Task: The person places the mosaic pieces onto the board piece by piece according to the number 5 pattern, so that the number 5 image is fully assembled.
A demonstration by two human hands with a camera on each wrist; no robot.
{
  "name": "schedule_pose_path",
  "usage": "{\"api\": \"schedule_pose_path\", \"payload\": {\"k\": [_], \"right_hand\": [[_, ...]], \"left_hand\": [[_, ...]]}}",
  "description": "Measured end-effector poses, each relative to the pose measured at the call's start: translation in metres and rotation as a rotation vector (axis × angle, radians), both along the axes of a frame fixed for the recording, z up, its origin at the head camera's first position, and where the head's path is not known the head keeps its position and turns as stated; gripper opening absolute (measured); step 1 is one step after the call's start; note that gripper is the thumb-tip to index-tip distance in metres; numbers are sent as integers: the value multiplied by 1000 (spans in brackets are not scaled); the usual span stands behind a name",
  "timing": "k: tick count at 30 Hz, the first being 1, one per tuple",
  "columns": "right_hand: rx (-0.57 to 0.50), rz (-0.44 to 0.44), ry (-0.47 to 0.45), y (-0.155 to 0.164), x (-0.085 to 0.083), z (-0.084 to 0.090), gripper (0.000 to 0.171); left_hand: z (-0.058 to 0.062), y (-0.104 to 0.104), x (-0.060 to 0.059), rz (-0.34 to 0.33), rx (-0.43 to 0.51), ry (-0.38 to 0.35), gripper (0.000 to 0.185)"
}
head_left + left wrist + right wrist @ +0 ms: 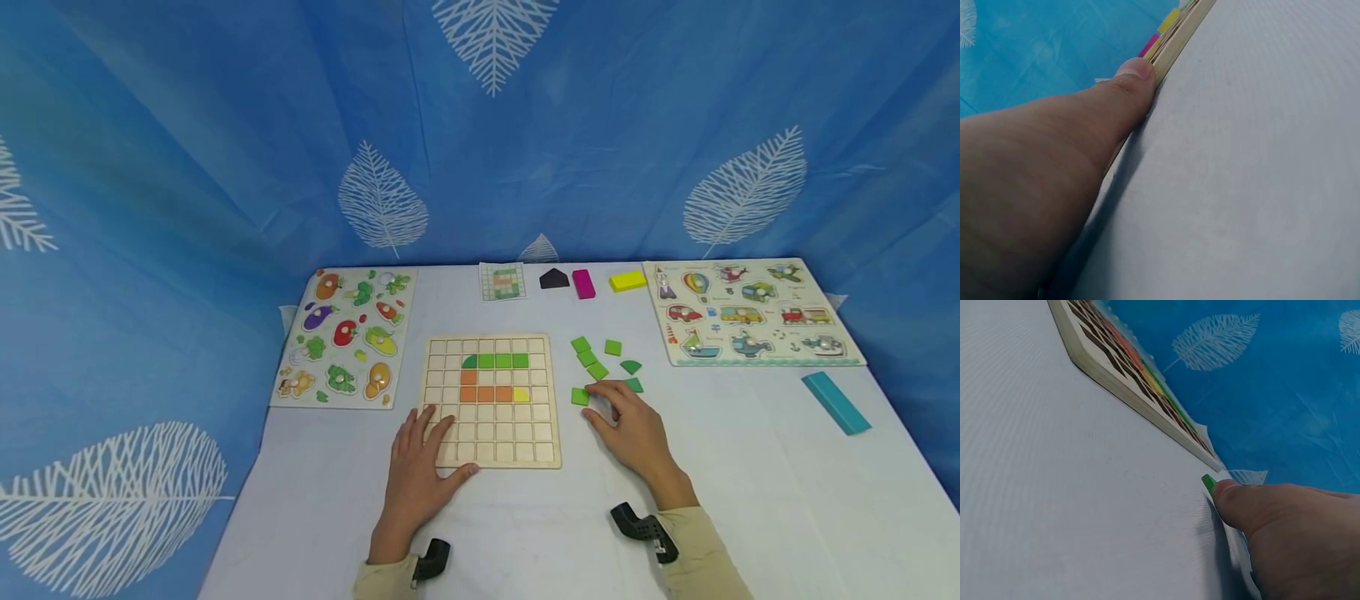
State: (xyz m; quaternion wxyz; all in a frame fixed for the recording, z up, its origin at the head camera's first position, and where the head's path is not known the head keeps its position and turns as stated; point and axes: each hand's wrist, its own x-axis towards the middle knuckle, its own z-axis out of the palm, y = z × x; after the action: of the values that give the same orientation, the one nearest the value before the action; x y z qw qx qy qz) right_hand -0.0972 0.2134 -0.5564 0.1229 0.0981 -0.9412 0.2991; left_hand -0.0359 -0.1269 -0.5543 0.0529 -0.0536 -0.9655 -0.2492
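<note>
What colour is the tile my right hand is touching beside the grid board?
Green. The right hand touches a green tile; the head view shows it best.

Grid board (492,400) centre of table (750,500); loose tiles (597,364) just right of it, two picture puzzles (343,336) (753,311) flanking, card (502,281) and blocks (583,282) behind, long block (835,402) far right.

6 loose green tiles (597,370), 3 boards: grid board (492,433), 2 peg puzzles (343,337).
</note>
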Motion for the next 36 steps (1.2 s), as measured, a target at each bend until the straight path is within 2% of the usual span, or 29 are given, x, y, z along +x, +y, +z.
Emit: {"api": "schedule_pose_path", "payload": {"k": [6,16,28,32,36], "right_hand": [[42,1,-5,-1,-1,2,43],[92,-2,-34,-5,-4,4,38],[92,16,33,-7,-5,-1,27],[26,55,71,-14,-3,0,25],[-37,164,97,-28,-2,1,22]], "left_hand": [[-1,0,0,-7,2,16,82],[2,1,-1,-3,-10,-27,82],[-1,1,0,6,-3,-3,81],[0,1,0,4,-2,-6,82],[1,0,-1,1,-1,-20,82]]}}
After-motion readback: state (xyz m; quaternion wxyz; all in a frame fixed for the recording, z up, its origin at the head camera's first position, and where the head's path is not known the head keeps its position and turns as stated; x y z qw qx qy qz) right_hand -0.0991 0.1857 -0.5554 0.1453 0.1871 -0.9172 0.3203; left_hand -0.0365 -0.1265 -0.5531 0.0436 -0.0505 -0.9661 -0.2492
